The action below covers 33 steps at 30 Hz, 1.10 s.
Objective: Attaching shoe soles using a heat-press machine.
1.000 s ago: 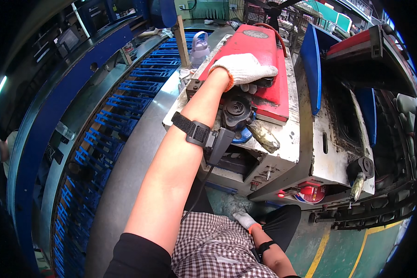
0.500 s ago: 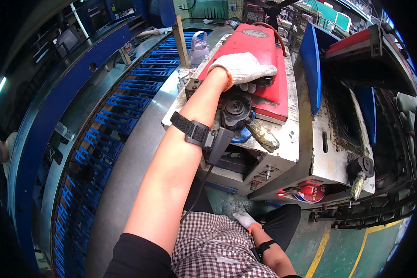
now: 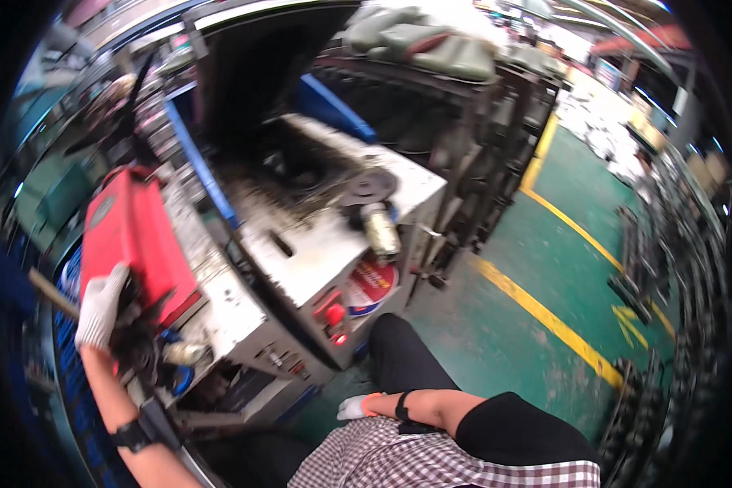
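Observation:
My left hand, in a white knit glove, is at the near left edge of a red machine cover. Its fingers are closed around a dark handle on that cover and are partly hidden. A black device is strapped to my left forearm. Close below the hand are a dark round knob and a tape-wrapped lever. My right hand, also gloved, rests low by my lap and dark trousers. It holds nothing visible, and its fingers look loosely extended, though blurred.
A second pale machine stands to the right with its dark lid raised, blue side panels and another taped lever. A red button sits on its front. Beyond are a rack of grey-green padded pieces and green floor with yellow lines.
My view has swung right, so the red cover and my left hand appear farther left. The left hand stays on the handle. The neighbouring machine and right-hand floor show more fully.

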Tool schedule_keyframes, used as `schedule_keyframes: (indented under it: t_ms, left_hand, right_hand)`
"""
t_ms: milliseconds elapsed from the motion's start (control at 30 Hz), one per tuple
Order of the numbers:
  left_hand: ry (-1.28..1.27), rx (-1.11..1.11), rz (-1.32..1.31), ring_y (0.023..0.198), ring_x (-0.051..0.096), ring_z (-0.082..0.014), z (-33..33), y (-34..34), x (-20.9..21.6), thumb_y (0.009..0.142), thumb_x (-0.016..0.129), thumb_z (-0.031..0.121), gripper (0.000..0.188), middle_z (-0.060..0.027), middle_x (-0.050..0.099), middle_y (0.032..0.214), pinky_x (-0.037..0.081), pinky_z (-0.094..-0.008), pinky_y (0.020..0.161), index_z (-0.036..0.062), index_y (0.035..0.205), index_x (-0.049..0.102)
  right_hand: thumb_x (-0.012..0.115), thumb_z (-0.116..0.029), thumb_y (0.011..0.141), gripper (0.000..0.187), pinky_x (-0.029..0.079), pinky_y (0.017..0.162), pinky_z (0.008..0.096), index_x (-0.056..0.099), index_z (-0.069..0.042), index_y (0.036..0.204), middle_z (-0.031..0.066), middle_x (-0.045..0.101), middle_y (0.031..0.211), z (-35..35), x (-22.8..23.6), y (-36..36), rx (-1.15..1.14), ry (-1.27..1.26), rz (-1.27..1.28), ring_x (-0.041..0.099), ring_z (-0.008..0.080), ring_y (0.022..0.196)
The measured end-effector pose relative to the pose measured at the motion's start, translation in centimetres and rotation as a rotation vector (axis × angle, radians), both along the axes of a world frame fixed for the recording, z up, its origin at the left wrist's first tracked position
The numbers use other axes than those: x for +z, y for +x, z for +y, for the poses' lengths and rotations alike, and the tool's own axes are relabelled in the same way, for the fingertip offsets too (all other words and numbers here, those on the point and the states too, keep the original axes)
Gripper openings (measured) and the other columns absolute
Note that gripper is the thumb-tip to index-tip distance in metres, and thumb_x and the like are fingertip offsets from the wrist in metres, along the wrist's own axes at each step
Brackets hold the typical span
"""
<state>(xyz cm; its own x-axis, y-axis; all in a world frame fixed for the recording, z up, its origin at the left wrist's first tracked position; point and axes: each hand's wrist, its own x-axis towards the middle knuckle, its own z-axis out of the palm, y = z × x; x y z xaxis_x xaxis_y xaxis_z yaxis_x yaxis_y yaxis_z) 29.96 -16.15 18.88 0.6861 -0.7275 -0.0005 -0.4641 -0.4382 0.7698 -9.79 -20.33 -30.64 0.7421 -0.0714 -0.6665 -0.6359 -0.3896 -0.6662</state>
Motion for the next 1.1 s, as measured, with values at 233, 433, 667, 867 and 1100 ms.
schedule_keyframes:
  t_ms: [233, 433, 667, 867, 1100]
  left_hand:
    - [0.023, -0.029, -0.090, 0.042, 0.060, -0.0159, -1.1, 1.0, -0.5, 0.105, 0.053, 0.063, 0.063, -0.0096, 0.067, 0.057, 0.043, -0.0259, 0.042, 0.0061, 0.082, 0.069]
    - [0.023, -0.052, -0.126, 0.044, 0.060, -0.0156, -0.7, 0.6, -0.3, 0.105, 0.055, 0.060, 0.061, -0.0081, 0.065, 0.057, 0.043, -0.0278, 0.042, 0.0062, 0.080, 0.069]
    - [-0.030, -0.012, -0.118, 0.046, 0.061, -0.0150, -1.0, -1.0, 0.0, 0.105, 0.056, 0.058, 0.059, -0.0056, 0.063, 0.057, 0.042, -0.0290, 0.044, 0.0050, 0.080, 0.069]
    - [-0.016, -0.021, -0.148, 0.047, 0.062, -0.0153, -0.8, -1.1, 0.0, 0.105, 0.056, 0.058, 0.060, -0.0051, 0.063, 0.057, 0.044, -0.0295, 0.045, 0.0050, 0.081, 0.070]
    - [0.012, -0.001, -0.185, 0.047, 0.063, -0.0166, -0.7, -1.1, 0.1, 0.105, 0.054, 0.060, 0.063, -0.0076, 0.064, 0.056, 0.045, -0.0298, 0.046, 0.0035, 0.082, 0.071]
  right_hand:
    - [0.051, -0.051, 0.106, 0.064, 0.039, 0.117, 0.0508, 0.055, -0.007, 0.152, 0.0128, 0.053, 0.158, -1.1, 3.3, 0.1, 0.010, 0.038, 0.172, 0.048, 0.0357, 0.146]
    - [0.051, -0.051, 0.106, 0.065, 0.039, 0.117, 0.0516, 0.053, -0.007, 0.154, 0.0126, 0.053, 0.158, -1.0, 2.8, 0.0, 0.000, 0.035, 0.189, 0.048, 0.0358, 0.146]
    - [0.055, -0.050, 0.102, 0.061, 0.043, 0.113, 0.0499, 0.064, -0.005, 0.142, 0.0168, 0.062, 0.148, -0.7, -2.1, 0.2, -0.024, -0.014, 0.089, 0.055, 0.0382, 0.139]
    - [0.056, -0.050, 0.100, 0.062, 0.043, 0.113, 0.0498, 0.066, -0.003, 0.138, 0.0182, 0.064, 0.145, -0.7, -1.5, 0.3, 0.004, -0.024, 0.071, 0.057, 0.0380, 0.137]
    - [0.056, -0.049, 0.100, 0.061, 0.043, 0.112, 0.0493, 0.066, -0.002, 0.138, 0.0182, 0.065, 0.143, -0.7, -0.4, 0.1, -0.021, 0.012, 0.083, 0.058, 0.0379, 0.136]
